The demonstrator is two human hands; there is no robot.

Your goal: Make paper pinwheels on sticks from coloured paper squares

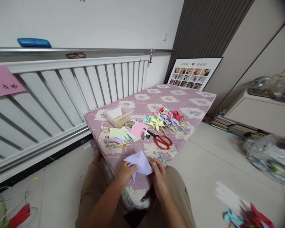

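Note:
A cut sheet of lavender paper [141, 162] is held over the near corner of the cloth-covered table. My left hand [125, 173] is closed on its left side, the thumb lying on top over a folded-in flap. At the right corner of the sheet, my right hand [158, 171] pinches the edge between thumb and fingers. Beyond my hands lie red-handled scissors [163, 142], blades pointing away to the left. Finished paper pinwheels [167, 118] on sticks are heaped behind them. Coloured paper sheets [117, 134] and thin sticks [121, 144] lie to the left.
A clear plastic box [120, 116] with paper and sticks stands at the back left of the table [168, 98]. A white radiator [90, 80] runs along the left. More pinwheels [248, 217] sit on the floor at lower right, below a plastic bag [269, 155].

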